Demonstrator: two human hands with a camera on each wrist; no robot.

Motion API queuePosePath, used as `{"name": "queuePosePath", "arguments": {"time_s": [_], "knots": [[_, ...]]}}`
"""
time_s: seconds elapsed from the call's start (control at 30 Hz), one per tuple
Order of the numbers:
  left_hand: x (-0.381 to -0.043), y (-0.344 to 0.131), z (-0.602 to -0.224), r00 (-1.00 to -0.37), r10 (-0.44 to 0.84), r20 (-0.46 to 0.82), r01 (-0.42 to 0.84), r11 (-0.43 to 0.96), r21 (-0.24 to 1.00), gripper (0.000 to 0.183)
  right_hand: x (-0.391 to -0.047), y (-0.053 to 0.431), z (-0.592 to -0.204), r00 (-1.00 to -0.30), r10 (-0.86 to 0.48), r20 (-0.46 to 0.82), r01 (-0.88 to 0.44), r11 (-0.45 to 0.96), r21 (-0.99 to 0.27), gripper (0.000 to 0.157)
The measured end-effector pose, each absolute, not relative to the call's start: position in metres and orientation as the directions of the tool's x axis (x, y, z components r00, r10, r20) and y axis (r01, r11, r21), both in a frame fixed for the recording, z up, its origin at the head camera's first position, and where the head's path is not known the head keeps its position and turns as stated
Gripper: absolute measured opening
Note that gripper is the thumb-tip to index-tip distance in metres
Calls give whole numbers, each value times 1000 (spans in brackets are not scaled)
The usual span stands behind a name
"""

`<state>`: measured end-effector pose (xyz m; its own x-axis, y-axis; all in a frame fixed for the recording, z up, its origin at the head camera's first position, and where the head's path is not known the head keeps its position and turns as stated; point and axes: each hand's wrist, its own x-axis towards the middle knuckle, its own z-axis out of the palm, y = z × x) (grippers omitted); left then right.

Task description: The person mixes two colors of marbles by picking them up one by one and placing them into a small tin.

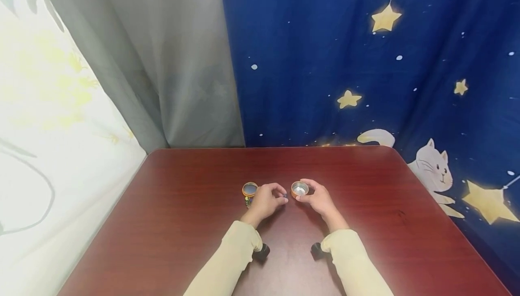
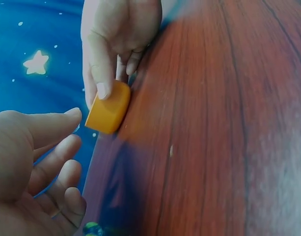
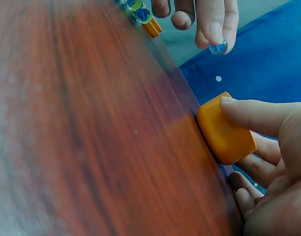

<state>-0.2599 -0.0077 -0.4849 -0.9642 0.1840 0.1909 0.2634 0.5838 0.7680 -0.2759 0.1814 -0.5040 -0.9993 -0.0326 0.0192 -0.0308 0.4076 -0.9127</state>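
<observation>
The left hand pinches a glass marble, the right hand grips an orange tin, toward the desk's far edge.

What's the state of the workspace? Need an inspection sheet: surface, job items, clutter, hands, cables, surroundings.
Surface: red-brown table, wood-grained, faint dark mark at right.
Job's things: orange tin, open, silvery inside; clear marble; what looks like an orange-rimmed lid, with more marbles beside it.
Clutter: nothing seen.
Left hand: pinches the clear marble.
Right hand: grips the tin between thumb and fingers.
Cables: none certain; grey curved line on white fabric at left, cord or print, cannot tell.
Surroundings: grey curtain and blue star-print curtain behind the table.
</observation>
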Motion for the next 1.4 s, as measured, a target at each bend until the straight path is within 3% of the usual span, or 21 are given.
{"name": "queuePosePath", "arguments": {"time_s": [1.4], "knots": [[-262,24,-491,-966,70,251,240,612,754,17,-273,184,-503,-999,-47,25,-42,388,-921,61]]}}
